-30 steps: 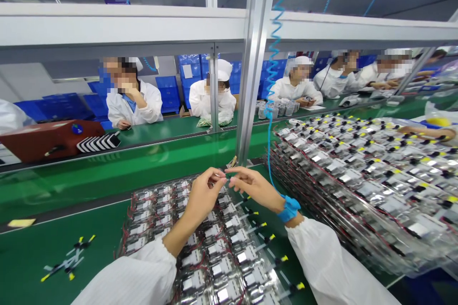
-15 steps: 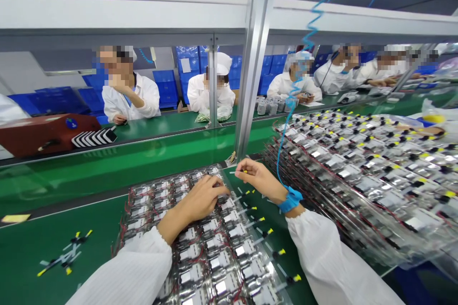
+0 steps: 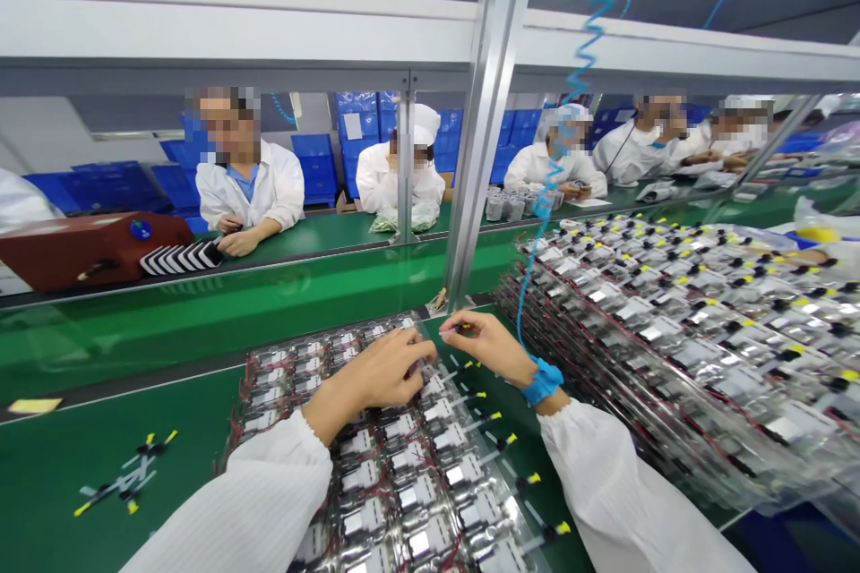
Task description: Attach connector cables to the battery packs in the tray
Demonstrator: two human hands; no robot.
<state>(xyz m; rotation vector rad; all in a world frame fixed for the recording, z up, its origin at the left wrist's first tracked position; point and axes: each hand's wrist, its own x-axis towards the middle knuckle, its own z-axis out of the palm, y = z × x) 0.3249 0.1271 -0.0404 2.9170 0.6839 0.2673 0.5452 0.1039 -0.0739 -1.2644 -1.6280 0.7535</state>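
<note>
A clear plastic tray (image 3: 430, 488) lies in front of me, filled with rows of small silver-and-white parts with red wires. My left hand (image 3: 382, 369) reaches over its far right part, fingers curled; what they grip, if anything, is hidden. Just past the tray's right edge, my right hand (image 3: 494, 347) is closed in a pinch on a small yellow-tipped tube piece, mostly covered by the fingers. Several similar tube pieces (image 3: 501, 442) stick out along the tray's right edge. More yellow-tipped tube pieces (image 3: 127, 479) lie in a loose pile on the green bench at left.
Stacked filled trays (image 3: 672, 331) rise at right. A blue wrist strap (image 3: 543, 380) with a coiled cord (image 3: 537, 242) hangs beside my right arm. A metal post (image 3: 480, 125) stands ahead. Co-workers in white (image 3: 252, 188) sit across the green line. A brown-red box (image 3: 87, 251) is at far left.
My left hand's fingers have curled more at the tray's right edge. The right hand stays close by, still pinching. A co-worker across has lowered a hand from the face to the bench.
</note>
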